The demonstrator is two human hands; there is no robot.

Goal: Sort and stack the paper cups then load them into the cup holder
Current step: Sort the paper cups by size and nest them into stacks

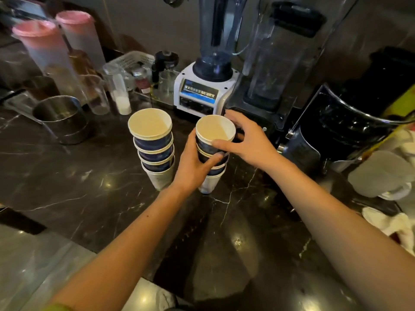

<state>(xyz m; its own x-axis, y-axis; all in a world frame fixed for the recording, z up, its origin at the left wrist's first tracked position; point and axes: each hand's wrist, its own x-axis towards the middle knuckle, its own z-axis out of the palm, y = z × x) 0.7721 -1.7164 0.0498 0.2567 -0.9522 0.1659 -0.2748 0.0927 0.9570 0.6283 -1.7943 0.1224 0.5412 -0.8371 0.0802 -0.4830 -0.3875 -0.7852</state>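
Two stacks of blue-and-white paper cups stand on the dark marble counter (89, 198). The left stack (155, 149) of several nested cups stands alone, untouched. My left hand (193, 162) wraps around the middle of the right stack (213, 176) from its left side. My right hand (244, 140) grips the top cup (215, 131) of that stack, thumb on the near rim and fingers around the far side. No cup holder is recognisable in view.
Behind the cups stand a white blender base (202, 93) with a jar and a second dark blender (276, 63). A steel pot (60, 117), clear glasses and pink-lidded jugs (45, 48) sit at the left. A black machine (350, 131) and white cloths (393, 223) are at the right.
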